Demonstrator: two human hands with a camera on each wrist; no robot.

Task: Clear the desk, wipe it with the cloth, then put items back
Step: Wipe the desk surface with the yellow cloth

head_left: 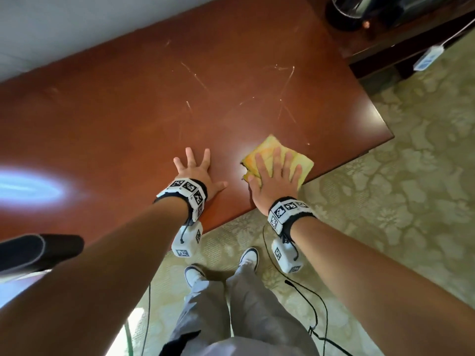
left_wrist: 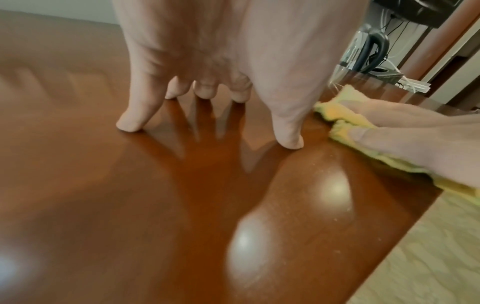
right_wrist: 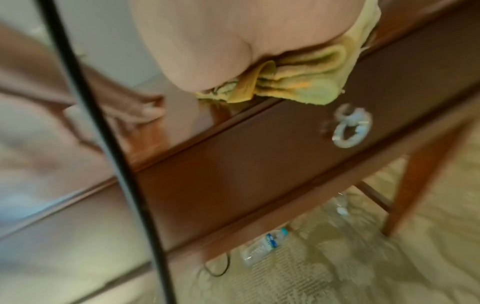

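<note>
A folded yellow cloth (head_left: 267, 147) lies on the reddish-brown desk (head_left: 128, 119) near its front right edge. My right hand (head_left: 276, 173) presses flat on the cloth with straight, spread fingers; the cloth (right_wrist: 293, 84) bulges out under the palm at the desk's edge. To its left my left hand (head_left: 195, 170) rests on the bare wood, fingers spread, fingertips (left_wrist: 130, 125) touching the surface. In the left wrist view the cloth (left_wrist: 337, 113) lies under the right hand (left_wrist: 415, 139) at the right.
The desktop shows pale scratches (head_left: 285, 91). A dark cabinet (head_left: 385, 27) with dark objects stands at the back right, a white power strip (head_left: 428, 57) on the patterned carpet. A drawer ring pull (right_wrist: 348, 131) hangs below the edge; a plastic bottle (right_wrist: 265, 246) lies under the desk.
</note>
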